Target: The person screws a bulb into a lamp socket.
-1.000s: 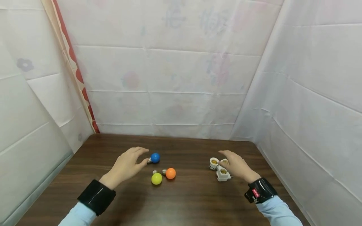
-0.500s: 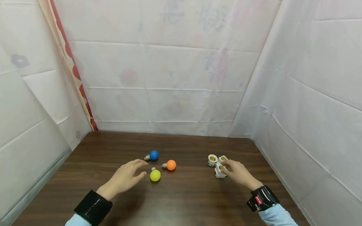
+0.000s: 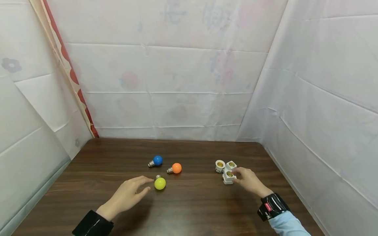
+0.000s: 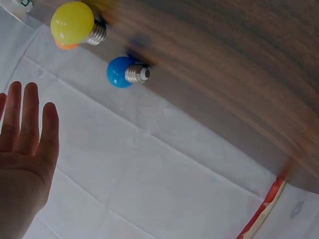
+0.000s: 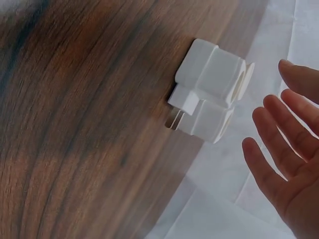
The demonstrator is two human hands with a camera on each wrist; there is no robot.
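A person's left hand (image 3: 125, 196) is drawing back toward the near edge of the dark wooden table (image 3: 192, 209), having slid in the past second from beside the blue bulb (image 3: 157, 160) to just short of the yellow bulb (image 3: 160, 183), its attention apparently shifting to that nearer bulb. The orange bulb (image 3: 176, 167) is now lying apart from the yellow one rather than touching it, though no hand is seen moving it. Across the table, the right hand (image 3: 250, 181) is closing in on a cluster of white lamp sockets (image 3: 226, 169), its fingertips now at the nearest one. Both hands are hovering palm-down with fingers loosely spread and nothing gripped; the wrist views are showing straight fingers (image 4: 30, 119) on the left and slightly parted fingers (image 5: 279, 134) beside the sockets (image 5: 212, 97) on the right. Black wristbands (image 3: 271, 206) are sitting above pale blue sleeves. White sheeting (image 3: 177, 82) is enclosing the table.
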